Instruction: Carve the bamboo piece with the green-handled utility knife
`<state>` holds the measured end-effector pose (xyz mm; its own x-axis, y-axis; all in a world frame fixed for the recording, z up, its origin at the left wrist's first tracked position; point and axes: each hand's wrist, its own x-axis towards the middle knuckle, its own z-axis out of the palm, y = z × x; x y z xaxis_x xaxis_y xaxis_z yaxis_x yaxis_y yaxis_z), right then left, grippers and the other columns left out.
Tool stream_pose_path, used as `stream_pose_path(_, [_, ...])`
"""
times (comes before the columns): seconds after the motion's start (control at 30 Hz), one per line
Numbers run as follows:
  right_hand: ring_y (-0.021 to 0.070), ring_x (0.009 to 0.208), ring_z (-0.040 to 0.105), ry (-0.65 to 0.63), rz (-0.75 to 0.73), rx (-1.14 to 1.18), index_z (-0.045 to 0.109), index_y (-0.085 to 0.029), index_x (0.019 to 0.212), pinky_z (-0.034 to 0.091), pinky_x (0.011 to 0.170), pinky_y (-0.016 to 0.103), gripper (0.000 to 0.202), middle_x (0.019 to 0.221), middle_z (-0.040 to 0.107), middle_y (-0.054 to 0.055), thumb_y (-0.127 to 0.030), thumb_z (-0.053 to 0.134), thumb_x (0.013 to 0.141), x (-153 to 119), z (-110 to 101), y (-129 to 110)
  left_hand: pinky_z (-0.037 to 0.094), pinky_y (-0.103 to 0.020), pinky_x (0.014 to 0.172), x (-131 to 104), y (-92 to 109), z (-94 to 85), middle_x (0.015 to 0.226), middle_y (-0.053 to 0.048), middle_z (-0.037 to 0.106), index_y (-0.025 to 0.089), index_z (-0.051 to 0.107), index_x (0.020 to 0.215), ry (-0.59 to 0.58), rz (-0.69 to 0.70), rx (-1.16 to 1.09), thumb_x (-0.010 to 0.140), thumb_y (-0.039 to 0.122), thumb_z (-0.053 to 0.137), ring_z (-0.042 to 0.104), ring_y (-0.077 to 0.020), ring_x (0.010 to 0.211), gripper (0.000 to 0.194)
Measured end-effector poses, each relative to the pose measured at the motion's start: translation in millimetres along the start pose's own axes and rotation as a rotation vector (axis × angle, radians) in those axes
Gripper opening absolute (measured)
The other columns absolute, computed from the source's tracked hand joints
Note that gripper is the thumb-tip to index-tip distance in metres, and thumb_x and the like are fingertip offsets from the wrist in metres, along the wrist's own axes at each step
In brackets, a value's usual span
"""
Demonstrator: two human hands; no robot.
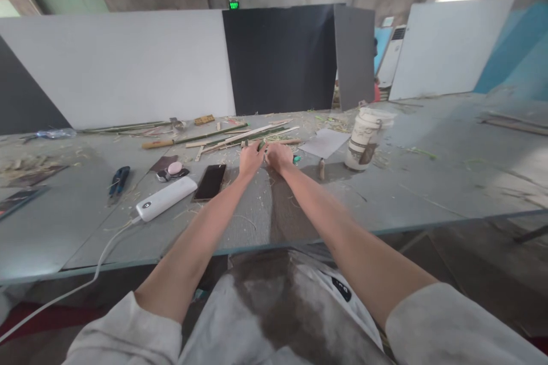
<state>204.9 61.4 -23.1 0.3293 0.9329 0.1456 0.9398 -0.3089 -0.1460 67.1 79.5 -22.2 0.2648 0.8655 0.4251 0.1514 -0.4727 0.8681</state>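
Observation:
My left hand [250,158] is closed at the middle of the table, with a short green bamboo piece [261,146] showing at its fingertips. Right beside it, my right hand [279,156] is curled shut. A bright green end [297,158] sticks out past that hand; the rest of this object is hidden by the fingers. Just beyond both hands lie several split bamboo strips [240,138], some pale and some green. A dark brown cloth or board strip [287,211] runs under my right wrist to the table edge.
Left of my arms lie a black phone [210,182], a white power bank [166,198] with a cable, and blue-handled pliers [119,180]. To the right are white paper [325,142], a small upright bottle-like object [322,170] and a stained white bucket [362,140]. Panels [280,63] stand behind.

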Motion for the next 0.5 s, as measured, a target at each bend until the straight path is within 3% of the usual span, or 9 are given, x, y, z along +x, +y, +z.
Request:
stream_pose_path(0.17, [0.0327,0.135,0.079,-0.018,0.002,-0.006,0.076,-0.02,0.156,0.072,0.114,0.056,0.051,0.158,0.076,0.015,-0.052,0.087,0.117,5,2,0,0.072,-0.043,0.107,10,-9,4.8,0.123,-0.008,0.085,0.018,0.082,0.124,-0.052,-0.018,0.076,0.114,0.052,0.083,0.081,-0.0213,0.114,0.035])
stream_pose_path(0.33, [0.0331,0.136,0.079,-0.025,0.008,-0.018,0.075,-0.02,0.156,0.072,0.114,0.056,0.052,0.158,0.076,0.016,-0.052,0.088,0.117,3,-3,-1,0.073,-0.051,0.118,22,-18,7.9,0.145,-0.012,0.083,0.019,0.081,0.14,-0.083,-0.028,0.144,0.114,0.05,0.084,0.081,-0.0269,0.134,0.041])
stream_pose_path(0.5, [0.0332,0.136,0.079,-0.04,0.011,-0.026,0.075,-0.018,0.156,0.072,0.114,0.056,0.053,0.158,0.075,0.017,-0.051,0.088,0.116,5,-15,5,0.072,-0.054,0.121,35,-27,11.8,0.153,-0.014,0.08,0.02,0.079,0.148,-0.122,-0.023,0.223,0.115,0.05,0.083,0.079,-0.0285,0.139,0.046])
